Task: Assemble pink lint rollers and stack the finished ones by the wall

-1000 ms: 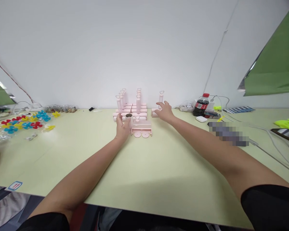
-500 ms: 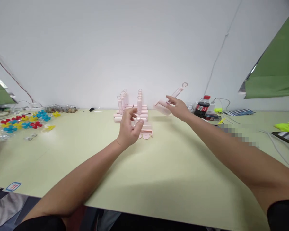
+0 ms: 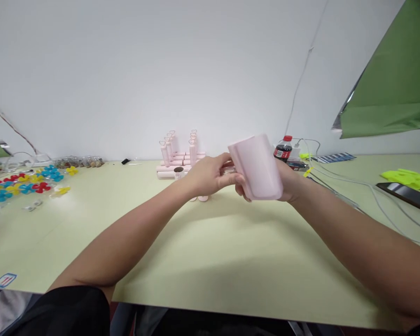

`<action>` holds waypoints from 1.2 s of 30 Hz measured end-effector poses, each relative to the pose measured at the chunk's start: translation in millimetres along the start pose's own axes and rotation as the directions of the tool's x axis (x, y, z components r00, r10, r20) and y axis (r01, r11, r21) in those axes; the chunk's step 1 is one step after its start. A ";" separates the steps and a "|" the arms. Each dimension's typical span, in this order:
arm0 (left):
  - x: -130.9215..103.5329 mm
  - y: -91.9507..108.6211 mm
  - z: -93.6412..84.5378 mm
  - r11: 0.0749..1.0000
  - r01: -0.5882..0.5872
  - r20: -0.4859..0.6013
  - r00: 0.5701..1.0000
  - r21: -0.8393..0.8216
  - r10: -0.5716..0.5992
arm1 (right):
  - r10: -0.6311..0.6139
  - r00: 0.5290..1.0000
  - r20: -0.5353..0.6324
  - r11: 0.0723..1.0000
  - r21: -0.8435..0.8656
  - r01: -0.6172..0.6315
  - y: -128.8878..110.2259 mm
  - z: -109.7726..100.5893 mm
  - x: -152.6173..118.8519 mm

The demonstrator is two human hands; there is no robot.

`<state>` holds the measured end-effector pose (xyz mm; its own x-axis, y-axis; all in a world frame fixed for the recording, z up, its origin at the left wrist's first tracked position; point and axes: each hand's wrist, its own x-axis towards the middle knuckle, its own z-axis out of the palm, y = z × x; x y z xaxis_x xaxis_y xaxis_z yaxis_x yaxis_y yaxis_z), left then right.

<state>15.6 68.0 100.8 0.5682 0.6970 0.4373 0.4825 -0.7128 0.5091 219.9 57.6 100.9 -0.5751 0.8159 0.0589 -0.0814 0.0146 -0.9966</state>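
Observation:
A pale pink lint roller (image 3: 257,168) is held up above the table, its smooth curved cover facing me. My right hand (image 3: 289,183) grips it from behind, with most of its fingers hidden by the cover. On the near left side, my left hand (image 3: 215,175) closes its thumb and fingers on the lint roller's edge; the exact part it pinches is partly hidden. Behind my left hand stand several more pink lint rollers (image 3: 168,170), with upright handles ending in heart-shaped loops. Small round pink discs (image 3: 203,198) lie partly hidden under my left wrist.
Red, yellow and blue flower-shaped pieces (image 3: 26,186) lie at the left, near bagged items (image 3: 79,162). A cola bottle (image 3: 283,148), white cables (image 3: 367,184), a dark phone or tablet (image 3: 406,196) and bright yellow cloth (image 3: 408,181) are at the right.
My right hand has brought the lint roller closer and turned its cover towards me. My left hand, apart from it before, has moved right and taken hold of it.

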 end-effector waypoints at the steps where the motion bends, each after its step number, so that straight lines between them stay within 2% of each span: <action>1: -2.6 1.0 -2.2 0.997 0.072 -0.069 0.995 0.030 -0.070 | -0.064 0.994 -0.085 0.998 -0.029 0.062 -0.7 -0.2 1.6; 4: -11.7 -1.2 -5.4 0.957 0.255 -0.254 0.943 0.140 -0.214 | -0.260 0.939 -0.223 0.957 -0.187 0.221 2.5 1.2 8.8; 7: -19.4 -6.8 -4.3 0.919 0.326 -0.327 0.913 0.220 -0.245 | -0.432 0.880 -0.196 0.841 -0.440 0.315 10.1 6.2 15.8; 9: -25.3 -11.6 -3.9 0.903 0.351 -0.350 0.901 0.246 -0.255 | -0.522 0.840 -0.150 0.758 -0.533 0.376 11.9 5.9 18.9; 12: -40.0 -23.0 -6.7 0.892 0.405 -0.415 0.860 0.202 -0.297 | -0.636 0.757 -0.150 0.671 -0.593 0.446 8.4 -10.7 20.5; 13: -46.7 -28.1 -8.2 0.893 0.425 -0.447 0.834 0.149 -0.323 | -0.657 0.734 -0.170 0.641 -0.639 0.426 7.6 -20.4 20.4; 14: -53.8 -33.3 -9.6 0.894 0.442 -0.476 0.803 0.072 -0.358 | -0.656 0.732 -0.183 0.610 -0.700 0.372 8.1 -31.2 20.5; 15: -60.9 -38.3 -10.8 0.893 0.448 -0.494 0.771 -0.026 -0.402 | -0.634 0.750 -0.186 0.569 -0.770 0.289 10.6 -42.1 21.0; 17: -72.7 -46.0 -11.5 0.857 0.444 -0.484 0.707 -0.263 -0.515 | -0.542 0.825 -0.161 0.441 -0.890 0.116 22.2 -60.9 24.2; 19: -79.3 -48.7 -9.9 0.778 0.410 -0.433 0.661 -0.476 -0.613 | -0.389 0.916 -0.097 0.316 -0.948 0.034 40.4 -72.5 30.9; 20: -80.6 -48.3 -8.4 0.737 0.385 -0.405 0.649 -0.555 -0.644 | -0.307 0.949 -0.069 0.269 -0.963 0.017 50.3 -75.4 35.4; 22: -80.4 -45.2 -4.6 0.685 0.326 -0.376 0.646 -0.651 -0.664 | -0.185 0.981 -0.052 0.203 -0.979 -0.013 67.8 -76.9 45.1; 26: -78.8 -40.6 3.5 0.666 0.283 -0.351 0.674 -0.691 -0.650 | -0.101 0.994 -0.035 0.161 -0.987 -0.019 86.9 -73.6 60.9; 31: -79.5 -44.4 10.3 0.675 0.289 -0.328 0.704 -0.678 -0.631 | -0.078 0.997 -0.026 0.168 -0.986 -0.013 94.4 -71.6 70.5; 36: -79.3 -46.0 13.1 0.682 0.286 -0.329 0.711 -0.673 -0.622 | -0.070 0.997 -0.028 0.170 -0.985 -0.015 98.4 -72.3 75.0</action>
<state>-42.9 44.6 33.1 -0.1154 0.9644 0.2380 0.0431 -0.2346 0.9711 227.5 162.0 3.0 -0.5453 0.8286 0.1270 0.7972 0.5594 -0.2270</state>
